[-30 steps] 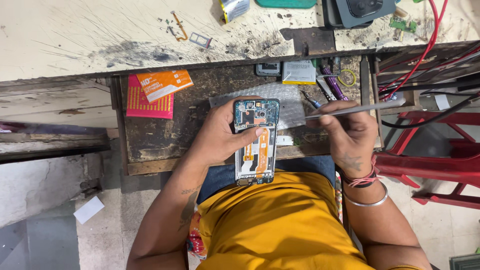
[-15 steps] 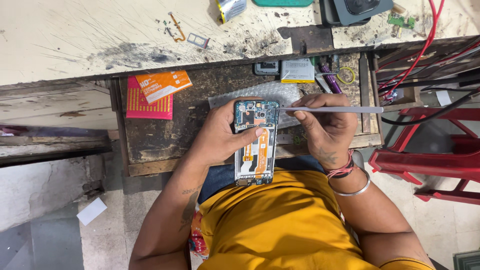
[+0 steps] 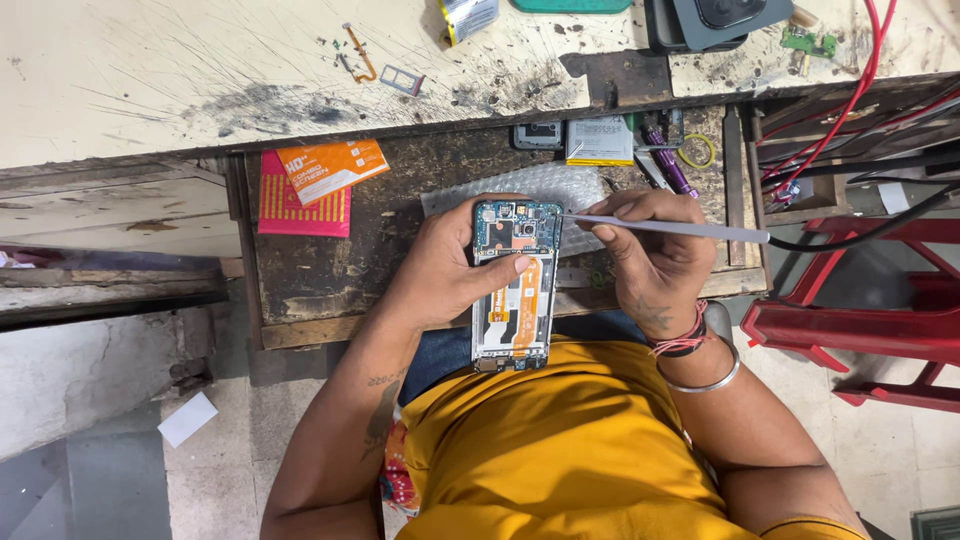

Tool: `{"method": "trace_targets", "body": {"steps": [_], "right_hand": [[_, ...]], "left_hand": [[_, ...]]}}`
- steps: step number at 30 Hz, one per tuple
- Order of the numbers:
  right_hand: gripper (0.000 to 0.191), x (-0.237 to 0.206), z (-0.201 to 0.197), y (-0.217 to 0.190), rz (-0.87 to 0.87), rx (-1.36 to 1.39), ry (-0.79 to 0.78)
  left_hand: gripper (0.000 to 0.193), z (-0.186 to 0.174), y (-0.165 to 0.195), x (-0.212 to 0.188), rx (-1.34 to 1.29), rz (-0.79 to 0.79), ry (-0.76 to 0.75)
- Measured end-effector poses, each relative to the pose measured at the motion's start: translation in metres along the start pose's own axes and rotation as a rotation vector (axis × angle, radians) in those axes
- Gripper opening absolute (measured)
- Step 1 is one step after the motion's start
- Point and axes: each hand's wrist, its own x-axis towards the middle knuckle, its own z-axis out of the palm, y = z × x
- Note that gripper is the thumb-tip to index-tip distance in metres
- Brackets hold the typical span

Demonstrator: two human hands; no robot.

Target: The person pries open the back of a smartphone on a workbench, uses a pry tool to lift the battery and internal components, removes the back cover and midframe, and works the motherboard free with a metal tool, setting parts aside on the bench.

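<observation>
The opened phone (image 3: 515, 285), its back cover off and circuit boards and orange flex ribbon exposed, stands with its long axis running straight away from the person's body, camera end farthest out and bottom end close above the yellow shirt. The left hand (image 3: 455, 265) is wrapped around its left edge, thumb laid across the middle of the board, so the phone sits fully in that grip. The right hand (image 3: 650, 255) lies just to the right of the phone, closed in a pinch on a slim metal tool (image 3: 665, 228) that runs nearly crosswise to the phone's length; its fine tip reaches leftward to the phone's upper right corner, beside the camera end, though whether it touches cannot be told. Beyond both hands a sheet of bubble wrap (image 3: 540, 185) lies on the dark wooden surface (image 3: 400, 250), with an orange and pink packet (image 3: 310, 180) farther out to the left.
</observation>
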Motion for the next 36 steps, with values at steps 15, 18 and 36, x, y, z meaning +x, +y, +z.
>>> {"method": "trace_targets", "body": {"steps": [15, 18, 36], "right_hand": [[0.027, -0.004, 0.011, 0.009, 0.127, 0.322, 0.117], [0.026, -0.008, 0.017, 0.009, 0.189, 0.439, 0.172], [0.019, -0.006, 0.009, 0.006, 0.499, 0.692, 0.150]], "left_hand": [[0.045, -0.001, -0.004, -0.003, -0.180, -0.009, -0.024], [0.043, -0.003, -0.004, -0.004, -0.207, -0.014, -0.024], [0.046, -0.003, -0.003, -0.004, -0.259, -0.019, -0.031]]}}
